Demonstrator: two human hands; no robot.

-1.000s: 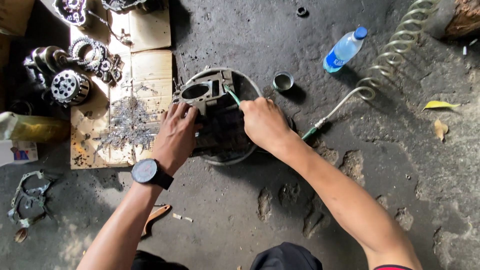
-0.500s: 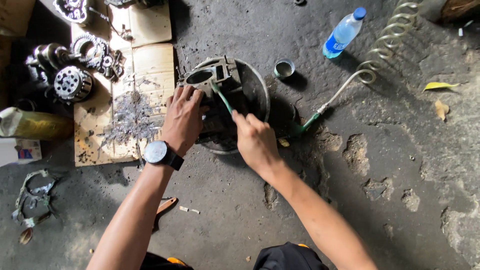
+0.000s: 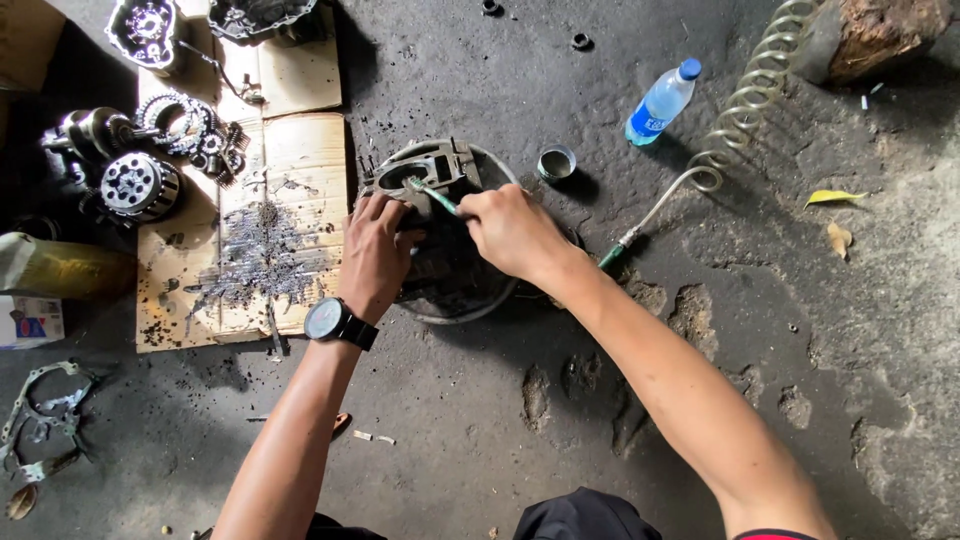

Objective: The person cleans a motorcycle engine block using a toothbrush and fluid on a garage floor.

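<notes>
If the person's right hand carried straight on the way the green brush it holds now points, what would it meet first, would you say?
The right hand aims its green brush up and left, so it would probably first meet the grey metal engine part in the round basin. The bristles look to be on it already; depth is hard to judge.

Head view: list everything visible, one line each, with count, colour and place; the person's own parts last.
Metal engine part: one, grey, in the basin.
Basin: one, dark, round, centre floor.
Brush: one, green handle, over the engine part.
Cardboard: several sheets, brown, left.
Gears and clutch parts: several, metallic, upper left.
Water bottle: one, clear with blue cap, upper right.
Coiled hose: one, pale, upper right.
Small tin: one, round, beside basin.
Gasket: one, grey, lower left.
Wristwatch: one, black, left wrist.
Left hand: on the engine part.
Right hand: gripping the brush.
</notes>
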